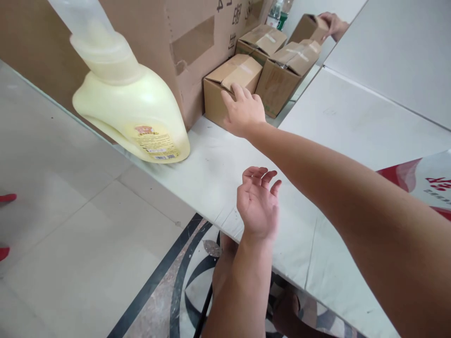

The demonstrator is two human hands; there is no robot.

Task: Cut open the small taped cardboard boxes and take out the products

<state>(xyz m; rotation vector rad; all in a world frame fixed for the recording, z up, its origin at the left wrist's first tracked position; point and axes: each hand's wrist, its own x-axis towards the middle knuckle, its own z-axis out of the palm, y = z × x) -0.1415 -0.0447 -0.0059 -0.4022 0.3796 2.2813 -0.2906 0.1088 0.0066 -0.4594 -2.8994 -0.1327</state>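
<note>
A small brown cardboard box (214, 96) with taped flaps stands beside a large carton. My right hand (245, 111) is at its near edge, fingers spread over the top; how firmly they press cannot be seen. Lower down, my left hand (259, 202) hangs above the white tabletop (211, 155), palm turned up, fingers loosely bent and apart, holding nothing. Two similar boxes stand close by: one box (278, 87) to the right, tilted, and another box (266, 37) behind.
A large yellow pump bottle (134, 103) stands at the table's left edge, before the big carton (195, 51). Another person's hand (333, 26) touches a box (306, 29) at the back. Plastic bottles (276, 16) stand behind; a red and white bag (419, 180) lies right.
</note>
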